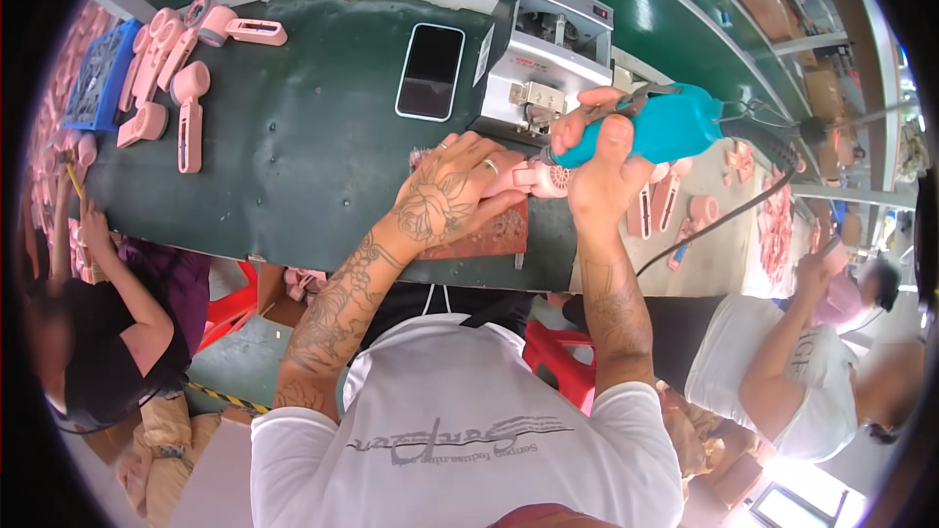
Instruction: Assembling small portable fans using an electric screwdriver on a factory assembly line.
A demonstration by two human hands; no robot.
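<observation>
My left hand (455,186), tattooed and wearing rings, is closed over a pink handheld fan (536,178) at the front of the bench. Under it lies a reddish-brown mat (489,235). My right hand (608,161) grips a teal electric screwdriver (653,127), its fingers wrapped round the body and trigger lever. The driver lies tilted, with its nose pointing left toward the fan's round head. Whether the bit touches the fan cannot be made out. Just beyond my hands stands a silver screw-feeder machine (548,59).
A phone (430,71) lies on the green bench (293,127). Several pink fans (189,112) and a blue crate (101,76) are at the left, with more pink parts (696,215) at the right. A cable (729,218) trails from the driver. Co-workers sit on both sides.
</observation>
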